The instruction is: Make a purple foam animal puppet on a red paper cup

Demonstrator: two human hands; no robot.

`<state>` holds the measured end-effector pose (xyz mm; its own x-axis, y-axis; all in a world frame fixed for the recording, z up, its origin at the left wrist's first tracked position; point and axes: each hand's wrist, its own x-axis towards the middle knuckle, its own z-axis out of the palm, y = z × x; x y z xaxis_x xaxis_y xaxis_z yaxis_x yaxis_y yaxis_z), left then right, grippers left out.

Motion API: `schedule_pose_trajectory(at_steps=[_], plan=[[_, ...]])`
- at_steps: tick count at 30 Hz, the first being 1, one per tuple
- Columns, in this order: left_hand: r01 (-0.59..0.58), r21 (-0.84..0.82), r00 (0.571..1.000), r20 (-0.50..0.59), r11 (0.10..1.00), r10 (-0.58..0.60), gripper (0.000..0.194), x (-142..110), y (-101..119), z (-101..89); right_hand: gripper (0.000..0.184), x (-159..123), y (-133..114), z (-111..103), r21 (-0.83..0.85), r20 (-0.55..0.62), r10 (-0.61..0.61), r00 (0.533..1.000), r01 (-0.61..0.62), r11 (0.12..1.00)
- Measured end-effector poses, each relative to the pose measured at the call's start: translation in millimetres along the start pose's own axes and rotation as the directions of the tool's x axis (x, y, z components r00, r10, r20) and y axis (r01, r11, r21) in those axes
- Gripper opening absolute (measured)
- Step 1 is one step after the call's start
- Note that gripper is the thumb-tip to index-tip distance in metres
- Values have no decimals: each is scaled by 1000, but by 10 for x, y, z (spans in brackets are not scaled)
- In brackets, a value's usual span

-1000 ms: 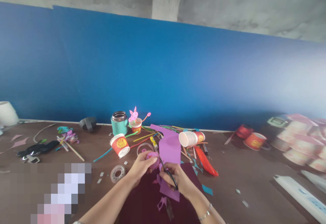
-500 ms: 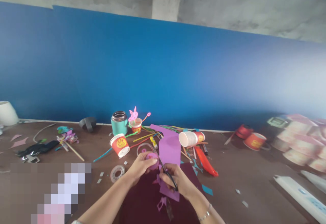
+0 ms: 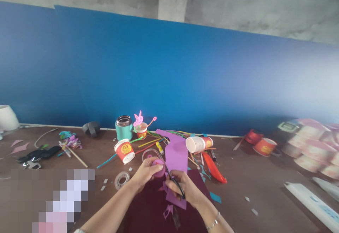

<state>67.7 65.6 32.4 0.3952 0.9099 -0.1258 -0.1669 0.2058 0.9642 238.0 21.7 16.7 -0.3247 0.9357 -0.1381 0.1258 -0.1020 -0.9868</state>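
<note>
Between the thumb and fingers of my left hand [image 3: 148, 171] is a round piece of pink-purple paper [image 3: 159, 168]. My right hand [image 3: 182, 185] grips black-handled scissors [image 3: 175, 181], whose blades reach up beside the round piece; whether they touch it I cannot tell. Under and behind the hands lies a long purple paper sheet [image 3: 177, 155] with a cut edge. Purple scraps [image 3: 168, 211] rest on a dark maroon sheet [image 3: 148, 211] below the hands. A clear tape roll [image 3: 122, 180] lies left of my left forearm.
A red paper cup with straws [image 3: 125, 151], a teal mug [image 3: 124, 128] and a cup bearing a pink paper figure [image 3: 141, 130] stand behind. Stacked cups [image 3: 196, 144] and a red bag [image 3: 214, 169] lie to the right. A white power strip [image 3: 312, 203] sits far right.
</note>
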Motion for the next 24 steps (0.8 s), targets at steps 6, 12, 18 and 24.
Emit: schedule_pose_trajectory(at_steps=[6, 12, 18, 24], plan=[[14, 11, 1000, 24, 1000, -15, 33, 5, -33, -9, 38, -2, -31, 41, 67, 18, 3, 1000, -4, 998], [24, -27, 998, 62, 999, -22, 30, 30, -89, -38, 36, 6, 13, 19, 9, 5, -15, 1000, 15, 1000], [76, -42, 996, 51, 996, -74, 33, 5, -34, -20, 32, -5, -16, 2, -49, -1, 21, 1000, -21, 999], [-29, 58, 997, -69, 998, 33, 27, -6, 88, -64, 35, 39, -48, -22, -160, -227, -22, 974, -16, 987]])
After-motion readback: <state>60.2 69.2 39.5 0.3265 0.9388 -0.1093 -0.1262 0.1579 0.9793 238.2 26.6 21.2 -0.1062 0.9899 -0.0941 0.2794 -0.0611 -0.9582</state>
